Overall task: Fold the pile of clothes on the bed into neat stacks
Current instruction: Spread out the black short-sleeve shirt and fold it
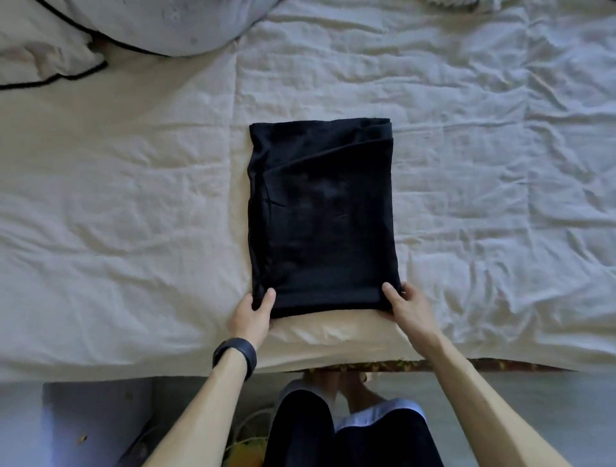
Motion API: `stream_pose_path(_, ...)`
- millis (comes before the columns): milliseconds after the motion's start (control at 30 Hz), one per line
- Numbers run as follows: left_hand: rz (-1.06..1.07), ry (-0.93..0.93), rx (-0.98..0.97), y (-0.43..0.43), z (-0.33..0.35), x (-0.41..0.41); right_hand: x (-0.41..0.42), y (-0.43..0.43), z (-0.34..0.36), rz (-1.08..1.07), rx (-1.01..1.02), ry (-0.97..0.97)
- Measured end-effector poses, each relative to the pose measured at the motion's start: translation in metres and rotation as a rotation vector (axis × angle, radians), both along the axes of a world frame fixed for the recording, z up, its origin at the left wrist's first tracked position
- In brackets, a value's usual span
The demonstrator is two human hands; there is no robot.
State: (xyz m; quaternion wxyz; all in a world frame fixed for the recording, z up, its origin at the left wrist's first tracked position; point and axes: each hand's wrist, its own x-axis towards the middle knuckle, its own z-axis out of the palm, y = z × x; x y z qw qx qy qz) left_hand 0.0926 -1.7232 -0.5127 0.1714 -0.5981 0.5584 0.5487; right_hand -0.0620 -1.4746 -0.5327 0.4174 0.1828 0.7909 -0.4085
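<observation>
A black garment (321, 216) lies folded into a tall rectangle in the middle of the bed, on the white crumpled sheet (133, 206). My left hand (251, 315) pinches its near left corner, thumb on top and fingers underneath. At the near right corner, my right hand (405, 305) grips the fabric the same way, thumb lying on the cloth. Both hands are at the garment's near edge, close to the edge of the bed. A dark band sits on my left wrist.
A pale pillow with black piping (140, 26) lies at the far left of the bed. A bit of light fabric (446, 4) shows at the top edge. The bed's near edge (100, 370) runs below my hands; my legs and the floor are beneath.
</observation>
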Motion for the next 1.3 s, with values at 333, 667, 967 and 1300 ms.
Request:
stream_pose_path(333, 0.225, 0.109, 0.128, 0.030, 0.010, 0.014, 0.026, 0.032, 0.002, -0.160, -0.064, 0.035)
stream_pose_path(667, 0.330, 0.108, 0.166, 0.092, 0.030, 0.077, 0.073, 0.088, 0.023, -0.059, -0.003, 0.050)
stream_pose_path(967, 0.472, 0.097, 0.089, 0.142, 0.055, 0.134, 0.133, 0.135, 0.048, -0.039, 0.020, 0.008)
stream_pose_path(1300, 0.335, 0.361, 0.058, 0.082, 0.092, 0.064, 0.047, 0.087, 0.089, -0.081, -0.353, 0.045)
